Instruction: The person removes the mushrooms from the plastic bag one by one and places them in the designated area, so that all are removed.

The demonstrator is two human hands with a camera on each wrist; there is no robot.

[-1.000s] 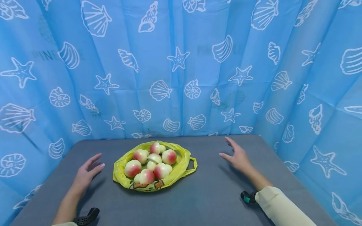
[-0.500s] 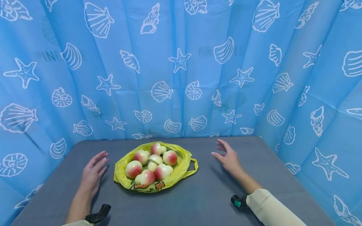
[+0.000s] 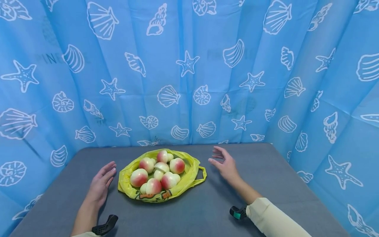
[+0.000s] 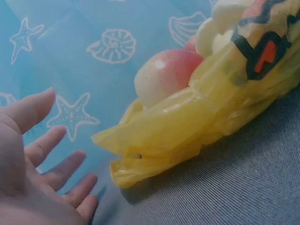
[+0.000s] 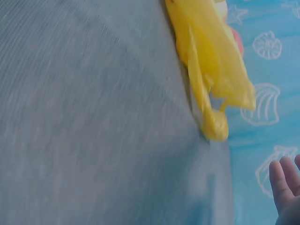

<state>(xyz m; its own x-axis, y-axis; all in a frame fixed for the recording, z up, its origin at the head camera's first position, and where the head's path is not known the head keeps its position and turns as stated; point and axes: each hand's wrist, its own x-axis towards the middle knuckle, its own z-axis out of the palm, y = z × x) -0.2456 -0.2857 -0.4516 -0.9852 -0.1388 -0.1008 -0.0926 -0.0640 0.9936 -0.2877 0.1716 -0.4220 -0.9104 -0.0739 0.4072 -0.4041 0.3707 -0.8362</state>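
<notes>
A yellow plastic bag (image 3: 191,171) lies on the grey table, its mouth spread wide and a loop handle (image 3: 204,176) sticking out at its right. Inside it sit several mushroom-shaped pieces (image 3: 139,177), cream with red-flushed round caps. My left hand (image 3: 99,186) is just left of the bag, fingers extended; in the left wrist view this hand (image 4: 28,183) is apart from the crumpled bag edge (image 4: 173,140). My right hand (image 3: 226,166) hovers right of the handle, thumb apart from relaxed fingers. Only some fingers of it (image 5: 286,187) show in the right wrist view. Neither hand holds anything.
A blue curtain (image 3: 189,108) with white shells and starfish hangs behind the table (image 3: 183,220) and along its sides. Black devices are worn at the left wrist (image 3: 105,225) and the right wrist (image 3: 238,213).
Both hands have come closer to the bag: the right hand moved left toward the handle, the left hand moved slightly right. The bag and its contents have stayed in place.
</notes>
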